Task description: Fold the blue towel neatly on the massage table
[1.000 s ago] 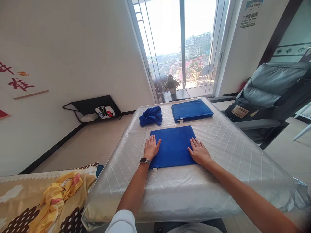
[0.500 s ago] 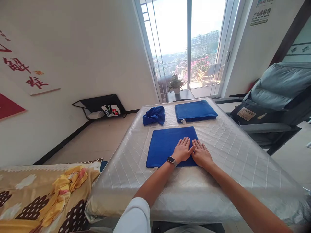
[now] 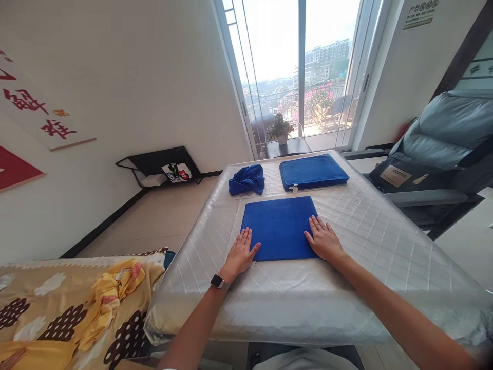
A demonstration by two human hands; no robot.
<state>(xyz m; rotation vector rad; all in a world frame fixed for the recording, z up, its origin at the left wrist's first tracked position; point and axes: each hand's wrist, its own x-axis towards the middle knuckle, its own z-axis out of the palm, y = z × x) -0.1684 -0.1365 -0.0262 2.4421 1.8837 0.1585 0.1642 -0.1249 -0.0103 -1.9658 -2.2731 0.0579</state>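
Observation:
A folded blue towel (image 3: 280, 226) lies flat on the silver quilted table cover (image 3: 370, 231). My left hand (image 3: 241, 253) rests flat, fingers spread, at the towel's near left corner; a watch is on that wrist. My right hand (image 3: 322, 239) lies flat with fingers stretched on the towel's near right edge. Behind it sits a neat stack of folded blue towels (image 3: 313, 171). A crumpled blue towel (image 3: 247, 180) lies to the left of that stack.
A patterned yellow-brown blanket (image 3: 69, 303) lies at lower left. A grey reclining chair (image 3: 439, 149) stands to the right. A black low shelf (image 3: 157, 164) sits by the left wall. A potted plant (image 3: 280, 129) stands before the glass balcony door.
My left hand slid from the towel's right side, beside my right hand, back across to its near left corner. My right hand stayed at the right edge.

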